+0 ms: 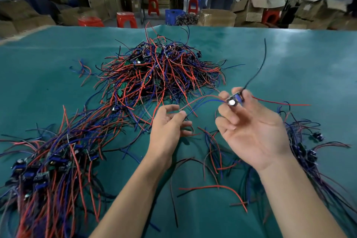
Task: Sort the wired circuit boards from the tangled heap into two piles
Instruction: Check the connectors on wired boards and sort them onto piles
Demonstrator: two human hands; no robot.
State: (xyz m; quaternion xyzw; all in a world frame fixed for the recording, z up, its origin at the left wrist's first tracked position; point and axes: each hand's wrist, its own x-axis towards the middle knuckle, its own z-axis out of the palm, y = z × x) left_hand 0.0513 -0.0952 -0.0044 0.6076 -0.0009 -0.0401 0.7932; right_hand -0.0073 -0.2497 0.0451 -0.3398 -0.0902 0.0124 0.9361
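A tangled heap (160,71) of small circuit boards with red, blue and black wires lies at the middle of the green table. My right hand (251,131) holds one wired board (234,100) up between thumb and fingertips, palm toward me; its black wire rises upward and a red wire trails right. My left hand (168,127) pinches the red and blue wires (195,102) that run from that board. One sorted pile (44,164) lies at the near left, boards together and wires fanned out. A second pile (307,150) lies at the near right, partly behind my right forearm.
The green table cover (289,60) spreads to a far edge. Loose wired boards lie between my forearms (216,187). Beyond the table stand cardboard boxes (216,17), red stools (126,19), a blue crate (173,16) and people at far benches.
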